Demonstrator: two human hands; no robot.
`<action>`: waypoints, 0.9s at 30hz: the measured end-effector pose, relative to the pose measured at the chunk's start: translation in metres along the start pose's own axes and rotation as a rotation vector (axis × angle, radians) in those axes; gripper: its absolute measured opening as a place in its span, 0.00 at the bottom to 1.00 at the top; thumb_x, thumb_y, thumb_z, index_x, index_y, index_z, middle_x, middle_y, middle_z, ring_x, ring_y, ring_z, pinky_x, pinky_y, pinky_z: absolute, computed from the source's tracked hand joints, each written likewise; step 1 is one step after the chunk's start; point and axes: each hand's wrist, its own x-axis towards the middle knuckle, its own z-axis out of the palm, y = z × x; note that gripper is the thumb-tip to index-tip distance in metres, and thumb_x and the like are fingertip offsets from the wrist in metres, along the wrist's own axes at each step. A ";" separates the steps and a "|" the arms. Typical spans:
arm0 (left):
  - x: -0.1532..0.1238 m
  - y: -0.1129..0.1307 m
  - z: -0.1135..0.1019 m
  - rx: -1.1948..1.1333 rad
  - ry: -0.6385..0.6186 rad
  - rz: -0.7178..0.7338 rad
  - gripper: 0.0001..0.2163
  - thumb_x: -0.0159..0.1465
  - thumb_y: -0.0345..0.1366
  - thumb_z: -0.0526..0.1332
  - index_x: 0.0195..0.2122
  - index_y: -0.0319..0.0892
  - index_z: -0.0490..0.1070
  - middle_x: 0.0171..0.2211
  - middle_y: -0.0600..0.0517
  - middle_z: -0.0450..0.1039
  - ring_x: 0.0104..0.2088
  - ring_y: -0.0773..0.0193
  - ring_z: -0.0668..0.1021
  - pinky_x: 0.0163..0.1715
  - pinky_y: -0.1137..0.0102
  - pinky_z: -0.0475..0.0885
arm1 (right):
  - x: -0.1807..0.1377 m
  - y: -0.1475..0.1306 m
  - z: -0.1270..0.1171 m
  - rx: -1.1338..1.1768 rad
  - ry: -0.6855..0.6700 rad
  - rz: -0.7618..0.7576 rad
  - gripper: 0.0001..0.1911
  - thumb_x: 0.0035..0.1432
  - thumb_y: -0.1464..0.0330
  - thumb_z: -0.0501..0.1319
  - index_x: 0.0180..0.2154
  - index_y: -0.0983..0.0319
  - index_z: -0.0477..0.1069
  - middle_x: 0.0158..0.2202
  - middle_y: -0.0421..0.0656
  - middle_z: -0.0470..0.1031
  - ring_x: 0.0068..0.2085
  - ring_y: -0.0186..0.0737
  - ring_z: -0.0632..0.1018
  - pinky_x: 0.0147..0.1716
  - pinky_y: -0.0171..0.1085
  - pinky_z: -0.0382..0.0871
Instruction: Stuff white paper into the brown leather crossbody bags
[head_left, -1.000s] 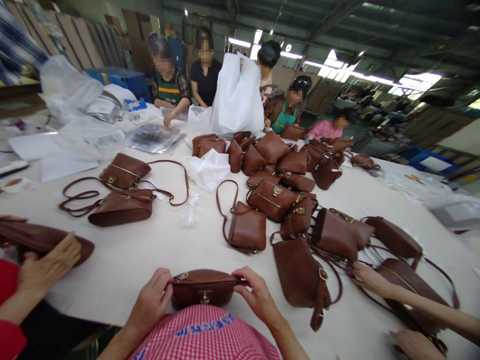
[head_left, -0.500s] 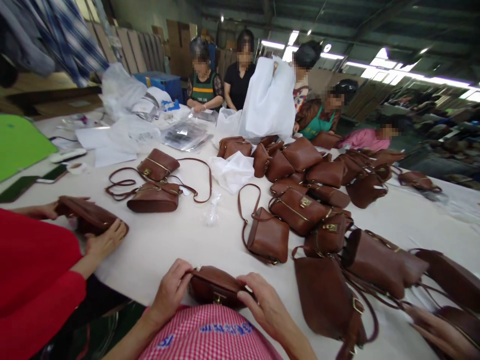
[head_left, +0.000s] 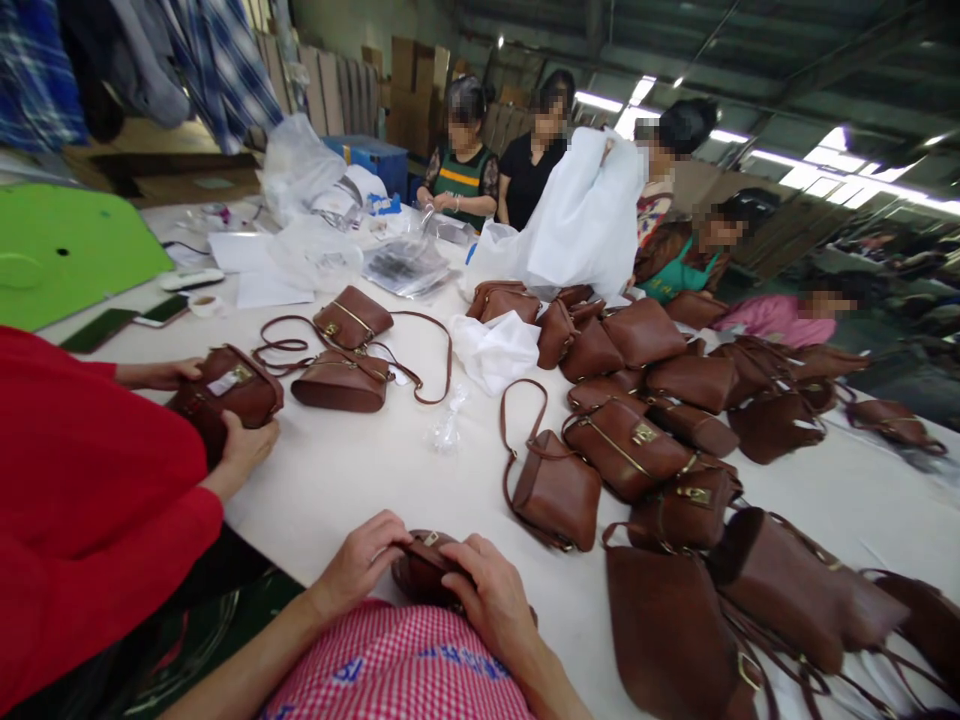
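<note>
A small brown handbag (head_left: pixel 420 580) lies at the table's near edge, against the checked apron (head_left: pixel 397 660). My left hand (head_left: pixel 364 560) pinches the bag's upper left edge. Over its right side curls my right hand (head_left: pixel 491 595), fingers closed on the top near a small metal fitting (head_left: pixel 431 538). The bag's lower part is hidden by the apron and my right hand. Just beyond it on the right, another brown bag (head_left: pixel 559 490) with a looped strap lies on its side.
Many brown bags (head_left: pixel 652 580) crowd the table's right side. At left, a person in a red sleeve (head_left: pixel 142 560) holds a bag (head_left: pixel 236 390); two bags (head_left: pixel 341 380) lie beyond. White wrapping (head_left: pixel 495 350), clear plastic (head_left: pixel 448 425) and a green board (head_left: pixel 75 250) are around. Several people stand opposite.
My right hand has moved left over the bag's top, closer to my left hand, and the bag has tilted. The neighbour's bag has turned its clasp side up. The view has swung left.
</note>
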 end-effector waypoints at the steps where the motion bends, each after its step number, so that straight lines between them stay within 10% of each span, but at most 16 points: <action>1: 0.001 -0.001 0.000 0.019 -0.003 0.029 0.08 0.66 0.29 0.54 0.39 0.43 0.73 0.35 0.50 0.72 0.38 0.63 0.75 0.40 0.70 0.73 | -0.001 0.001 0.002 -0.001 0.018 -0.012 0.15 0.59 0.75 0.62 0.47 0.55 0.72 0.39 0.43 0.74 0.41 0.43 0.75 0.40 0.38 0.67; 8: 0.006 -0.013 0.008 0.121 -0.002 0.145 0.09 0.67 0.27 0.50 0.36 0.43 0.69 0.34 0.51 0.72 0.36 0.64 0.75 0.39 0.72 0.73 | -0.003 0.007 0.009 0.073 0.116 -0.149 0.11 0.60 0.76 0.61 0.43 0.56 0.71 0.37 0.40 0.73 0.39 0.40 0.74 0.37 0.35 0.66; 21: 0.023 -0.005 0.038 0.166 0.141 -0.212 0.07 0.64 0.33 0.47 0.30 0.45 0.61 0.28 0.53 0.67 0.31 0.59 0.73 0.32 0.65 0.70 | 0.014 -0.005 0.017 -0.044 0.081 -0.134 0.14 0.52 0.81 0.58 0.37 0.58 0.68 0.42 0.41 0.70 0.38 0.37 0.74 0.36 0.33 0.69; 27: 0.020 -0.011 0.036 0.131 0.100 -0.132 0.09 0.66 0.32 0.46 0.30 0.44 0.62 0.29 0.52 0.67 0.32 0.60 0.72 0.34 0.66 0.70 | 0.016 0.000 0.022 -0.048 0.105 -0.129 0.11 0.56 0.80 0.58 0.35 0.58 0.70 0.39 0.42 0.69 0.38 0.38 0.74 0.35 0.32 0.68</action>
